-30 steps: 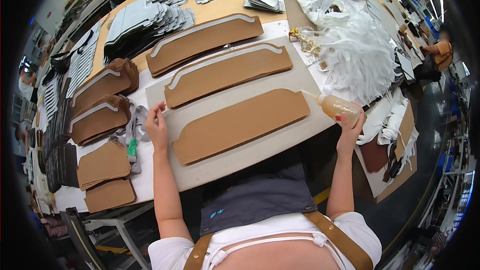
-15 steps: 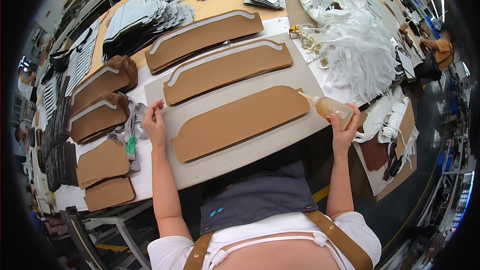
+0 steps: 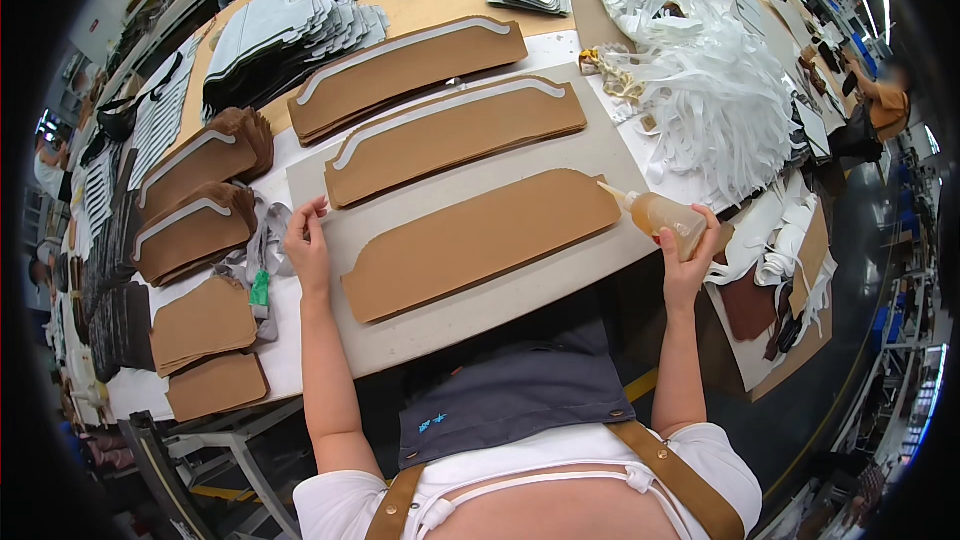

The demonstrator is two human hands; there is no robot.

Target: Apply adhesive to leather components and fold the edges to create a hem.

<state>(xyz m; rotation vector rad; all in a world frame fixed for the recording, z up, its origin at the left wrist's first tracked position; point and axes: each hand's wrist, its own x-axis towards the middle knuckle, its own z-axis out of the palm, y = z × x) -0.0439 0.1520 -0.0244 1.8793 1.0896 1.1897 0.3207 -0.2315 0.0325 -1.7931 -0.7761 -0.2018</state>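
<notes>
Hands (image 3: 308, 245): one bottle (image 3: 660, 215), one panel (image 3: 480, 240)

A factory workshop for cut leather or board goods: a long desk (image 3: 560, 50) carries stacks of brown shaped panels (image 3: 200, 175), grey cut pieces (image 3: 290, 35) and white strip offcuts (image 3: 720, 110), with other workers nearby.

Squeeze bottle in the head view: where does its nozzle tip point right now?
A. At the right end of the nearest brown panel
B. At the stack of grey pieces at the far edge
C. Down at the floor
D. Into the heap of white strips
A. The right hand holds the squeeze bottle with its nozzle at the right end of the nearest brown panel, while the left hand rests on the grey board by the panel's left end.
</notes>
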